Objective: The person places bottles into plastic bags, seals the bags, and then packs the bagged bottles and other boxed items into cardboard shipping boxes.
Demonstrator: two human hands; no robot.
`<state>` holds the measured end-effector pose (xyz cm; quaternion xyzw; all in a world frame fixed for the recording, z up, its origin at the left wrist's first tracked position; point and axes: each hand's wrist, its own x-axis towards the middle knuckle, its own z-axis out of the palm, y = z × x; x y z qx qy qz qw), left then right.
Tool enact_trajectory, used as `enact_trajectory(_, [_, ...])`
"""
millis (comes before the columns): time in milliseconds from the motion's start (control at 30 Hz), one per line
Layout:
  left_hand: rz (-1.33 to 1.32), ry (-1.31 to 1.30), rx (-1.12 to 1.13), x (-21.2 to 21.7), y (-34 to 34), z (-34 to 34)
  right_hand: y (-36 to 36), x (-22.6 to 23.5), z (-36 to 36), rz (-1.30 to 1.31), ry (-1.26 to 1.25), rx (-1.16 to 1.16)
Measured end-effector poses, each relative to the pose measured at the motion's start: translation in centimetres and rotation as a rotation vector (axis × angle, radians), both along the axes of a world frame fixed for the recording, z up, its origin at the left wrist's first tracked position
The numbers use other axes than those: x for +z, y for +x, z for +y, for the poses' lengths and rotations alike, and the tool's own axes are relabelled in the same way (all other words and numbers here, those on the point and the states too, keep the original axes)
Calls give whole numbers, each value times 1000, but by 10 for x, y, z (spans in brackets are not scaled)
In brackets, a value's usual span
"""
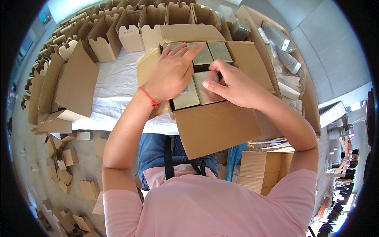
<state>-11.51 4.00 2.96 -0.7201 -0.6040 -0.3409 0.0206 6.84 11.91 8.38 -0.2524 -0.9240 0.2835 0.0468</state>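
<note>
In front of me an open cardboard carton (219, 124) holds several small gold-olive boxes, some with a shiny, film-like surface. My left hand (169, 73) lies over the carton's left part, fingers stretched out and pressed flat across the box tops; a red cord circles the wrist. At the near right, my right hand (227, 81) has its fingers curled round the far edge of a small box (205, 96), the thumb over its top. Beside it is another near box (186, 98) with a white label. A dark gap separates these from the far-row box (219, 52).
Rows of open cardboard boxes (130, 27) crowd the table's back and left. White cloth (114, 85) covers the tabletop. At the right, a larger carton (258, 43) contains packaged items. Loose small cartons (71, 157) litter the floor, and an open carton (252, 172) stands below right.
</note>
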Motion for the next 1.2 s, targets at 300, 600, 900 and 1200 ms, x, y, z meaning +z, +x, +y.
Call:
enact_trajectory(300, [129,-126,34,16,7,-7,23,35,52,101,88,64])
enact_trajectory(600, [108,-160,44,29,26,-3,251,0,345,47,435,-1124])
enact_trajectory(900, [82,-204,55,33,23,11,295,-101,413,195,405,-1471])
enact_trajectory(1200, [107,-231,58,26,21,12,280,-59,387,228,836,-1335])
